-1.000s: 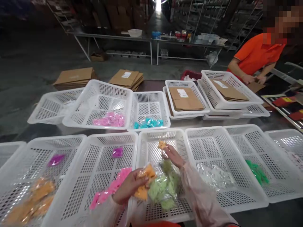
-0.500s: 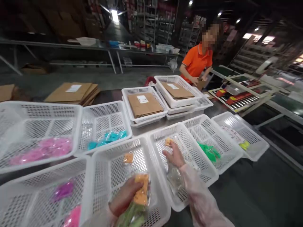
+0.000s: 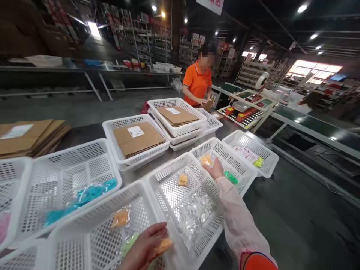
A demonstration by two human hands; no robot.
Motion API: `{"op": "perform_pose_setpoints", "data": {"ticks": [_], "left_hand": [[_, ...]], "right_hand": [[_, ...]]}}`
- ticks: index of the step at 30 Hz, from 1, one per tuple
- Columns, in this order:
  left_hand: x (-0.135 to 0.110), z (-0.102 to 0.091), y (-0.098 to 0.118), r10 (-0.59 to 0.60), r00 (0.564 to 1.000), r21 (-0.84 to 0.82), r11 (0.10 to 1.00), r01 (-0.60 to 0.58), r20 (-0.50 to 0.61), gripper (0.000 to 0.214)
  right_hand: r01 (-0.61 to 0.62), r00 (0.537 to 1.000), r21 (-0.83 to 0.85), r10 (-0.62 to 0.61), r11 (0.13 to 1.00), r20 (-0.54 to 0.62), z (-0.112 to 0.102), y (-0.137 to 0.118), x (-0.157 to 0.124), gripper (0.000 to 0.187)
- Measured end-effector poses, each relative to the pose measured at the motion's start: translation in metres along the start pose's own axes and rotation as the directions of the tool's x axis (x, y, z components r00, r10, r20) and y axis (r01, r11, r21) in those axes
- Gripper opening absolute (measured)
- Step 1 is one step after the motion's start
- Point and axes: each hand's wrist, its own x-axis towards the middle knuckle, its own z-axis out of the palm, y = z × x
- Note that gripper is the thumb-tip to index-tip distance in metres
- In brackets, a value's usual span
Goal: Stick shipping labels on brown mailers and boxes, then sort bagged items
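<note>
My left hand (image 3: 149, 243) is closed around small clear bags with orange contents (image 3: 163, 246), above the near white basket (image 3: 92, 221). In that basket lie an orange packet (image 3: 120, 218) and a pale green packet (image 3: 129, 242), partly behind my hand. My right hand (image 3: 216, 170) reaches into the basket with green packets (image 3: 231, 177), its fingers at an orange packet (image 3: 206, 159); the grip is partly hidden. Between my hands, the middle basket (image 3: 165, 210) holds one orange packet (image 3: 182, 180) and several clear bags with whitish contents (image 3: 194, 213).
Blue packets (image 3: 81, 198) lie in a basket on the left. Stacked baskets hold flat brown cartons (image 3: 137, 138); more cartons (image 3: 28, 137) lie far left. A basket at right holds yellow packets (image 3: 258, 162). A person in orange (image 3: 197, 84) stands beyond, near a roller machine (image 3: 244, 110).
The view has swung right. My right hand has moved from the middle basket to the one with green packets, leaving an orange packet behind. My left hand still holds orange packets.
</note>
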Motion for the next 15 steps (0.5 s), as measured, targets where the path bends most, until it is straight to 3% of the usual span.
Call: {"op": "perform_pose_setpoints", "data": {"ticks": [2,4,5,6,7,8,10,12,13,15], "left_hand": [[-0.001,-0.003,-0.003,-0.003,1.0,-0.069,0.998,0.002,-0.022,0.05],[0.0,-0.001,-0.004,0.022,0.999,-0.088,0.996,-0.026,-0.04,0.062],[0.002,0.001,-0.004,0.044,0.998,-0.088,0.995,-0.047,-0.034,0.066],[0.003,0.004,-0.004,0.057,0.998,-0.095,0.994,-0.058,-0.006,0.068],[0.005,0.008,-0.003,0.058,0.998,-0.101,0.993,-0.054,0.035,0.068],[0.006,0.013,-0.003,0.045,0.996,-0.104,0.994,-0.038,0.072,0.066],[0.01,0.022,-0.003,-0.005,0.992,-0.094,0.995,0.017,0.126,0.061],[0.015,0.033,-0.006,-0.035,0.991,-0.058,0.997,0.043,0.132,0.057],[0.019,0.04,-0.008,-0.034,0.991,-0.025,0.999,0.038,0.128,0.055],[0.033,0.057,-0.011,-0.008,0.989,0.079,0.997,-0.004,0.145,0.052]], "right_hand": [[0.046,0.998,0.013,-0.047,0.999,0.042,0.016,-0.001,-0.023,0.069],[0.081,0.97,0.086,-0.099,0.993,0.223,0.036,0.003,-0.077,0.055],[0.087,0.912,0.157,-0.142,0.984,0.386,0.044,0.007,-0.107,0.049],[0.083,0.866,0.201,-0.171,0.976,0.471,0.046,0.012,-0.136,0.046],[0.054,0.835,0.222,-0.166,0.973,0.525,0.043,0.019,-0.159,0.045],[0.028,0.834,0.242,-0.156,0.97,0.53,0.034,0.027,-0.175,0.043],[0.003,0.912,0.229,-0.097,0.973,0.399,-0.001,0.047,-0.177,0.04],[0.01,0.989,0.122,-0.027,0.992,0.142,-0.055,0.072,-0.144,0.039],[-0.021,1.0,0.014,0.021,1.0,0.003,-0.086,0.086,-0.117,0.038],[-0.145,0.975,-0.183,0.108,0.972,-0.195,-0.147,0.115,-0.05,0.038]]}}
